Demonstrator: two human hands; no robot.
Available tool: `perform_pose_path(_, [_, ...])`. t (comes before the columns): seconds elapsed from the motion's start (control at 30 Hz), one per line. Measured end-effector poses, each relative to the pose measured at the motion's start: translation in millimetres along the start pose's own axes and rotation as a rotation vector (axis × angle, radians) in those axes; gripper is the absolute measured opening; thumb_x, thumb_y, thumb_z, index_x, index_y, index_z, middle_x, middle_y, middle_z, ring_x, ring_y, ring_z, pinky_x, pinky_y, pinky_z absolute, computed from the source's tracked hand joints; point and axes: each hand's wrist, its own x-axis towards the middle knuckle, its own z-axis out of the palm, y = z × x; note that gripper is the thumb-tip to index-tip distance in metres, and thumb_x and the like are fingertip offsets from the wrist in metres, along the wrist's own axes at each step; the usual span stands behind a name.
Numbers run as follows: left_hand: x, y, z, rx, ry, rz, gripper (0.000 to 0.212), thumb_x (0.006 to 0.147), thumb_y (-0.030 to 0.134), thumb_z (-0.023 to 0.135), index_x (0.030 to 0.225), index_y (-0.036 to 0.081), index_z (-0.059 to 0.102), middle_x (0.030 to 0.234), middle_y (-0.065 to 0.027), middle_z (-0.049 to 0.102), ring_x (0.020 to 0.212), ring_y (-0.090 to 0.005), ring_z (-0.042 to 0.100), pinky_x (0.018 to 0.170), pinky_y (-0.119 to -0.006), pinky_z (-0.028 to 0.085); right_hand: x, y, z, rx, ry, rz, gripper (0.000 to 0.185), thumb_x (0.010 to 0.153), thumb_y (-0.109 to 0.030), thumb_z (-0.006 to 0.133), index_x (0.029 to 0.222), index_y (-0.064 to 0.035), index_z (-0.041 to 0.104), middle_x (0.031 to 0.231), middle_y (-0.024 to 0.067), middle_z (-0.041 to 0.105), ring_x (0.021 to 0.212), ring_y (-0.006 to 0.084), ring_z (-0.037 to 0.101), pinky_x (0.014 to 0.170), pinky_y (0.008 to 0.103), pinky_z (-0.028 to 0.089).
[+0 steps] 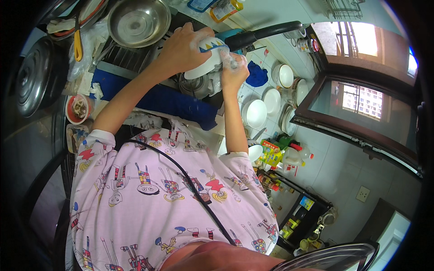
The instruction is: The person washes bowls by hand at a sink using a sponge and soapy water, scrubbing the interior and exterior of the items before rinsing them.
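Over the sink, my left hand (184,47) grips a white bowl (200,69) with a blue and yellow pattern near its rim. The bowl is tilted on its side. My right hand (234,73), covered in soap suds, is at the bowl's right edge, closed on a pale grey cloth (215,81) that hangs below the bowl. Its fingertips are partly hidden. Beneath both hands sits a metal pot (194,85) in the sink. A black faucet (264,34) reaches in just beyond the bowl.
A steel basin (139,22) stands at the upper left, near a dark lidded pot (40,76). Blue cloth (156,98) covers the sink's front edge. White bowls (254,113), plates and a blue rag (257,74) lie on the tiled counter at right. An open window (356,98) juts in above.
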Motion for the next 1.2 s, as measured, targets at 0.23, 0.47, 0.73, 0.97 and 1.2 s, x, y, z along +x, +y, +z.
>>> perform_pose_path(0.23, [6.5,-3.4,1.9,-0.051,0.046,0.034,0.038,0.061,0.026,0.058,0.098,0.02,0.051,0.081,-0.0131,0.044,0.074,-0.0292,0.048,0.065,-0.037,0.042,-23.4,9.4,6.8,0.089,-0.096,0.258,0.022,0.065,-0.02,0.064,0.063,0.0003,0.055,0.058,0.0106,0.052,0.053,0.0212,0.05,0.054,0.0269,0.04])
perform_pose_path(0.47, [4.1,4.8,0.8,-0.007,0.049,0.064,0.039,0.061,0.026,0.06,0.098,0.02,0.051,0.082,-0.0128,0.045,0.076,-0.0288,0.049,0.064,-0.037,0.043,-20.5,11.9,7.2,0.089,-0.068,0.266,0.025,0.067,-0.022,0.062,0.064,0.0021,0.055,0.055,0.0126,0.051,0.049,0.0206,0.049,0.052,0.0272,0.039])
perform_pose_path(0.73, [3.3,10.9,-3.1,0.027,0.073,0.087,0.04,0.059,0.024,0.061,0.097,0.021,0.052,0.081,-0.0102,0.043,0.076,-0.0253,0.048,0.063,-0.034,0.042,-22.1,6.5,8.5,0.176,-0.031,0.242,0.023,0.072,-0.02,0.057,0.068,0.0031,0.055,0.062,0.013,0.054,0.055,0.021,0.051,0.054,0.0275,0.039])
perform_pose_path(0.97, [0.6,11.0,-5.3,0.034,0.061,0.079,0.039,0.058,0.026,0.062,0.096,0.022,0.052,0.082,-0.0097,0.043,0.077,-0.0248,0.048,0.061,-0.035,0.043,-30.8,0.2,5.4,0.34,-0.071,0.285,0.017,0.073,-0.013,0.055,0.074,0.0038,0.055,0.068,0.0088,0.051,0.062,0.0162,0.048,0.06,0.0241,0.036])
perform_pose_path(1.2, [-0.6,18.0,-10.5,0.001,0.074,0.081,0.039,0.058,0.016,0.063,0.096,0.015,0.054,0.076,-0.0068,0.041,0.07,-0.0206,0.047,0.061,-0.031,0.041,-34.3,-2.0,2.4,0.469,-0.098,0.348,0.015,0.073,-0.011,0.055,0.078,0.0037,0.054,0.071,0.0068,0.05,0.064,0.0141,0.046,0.061,0.0227,0.035])
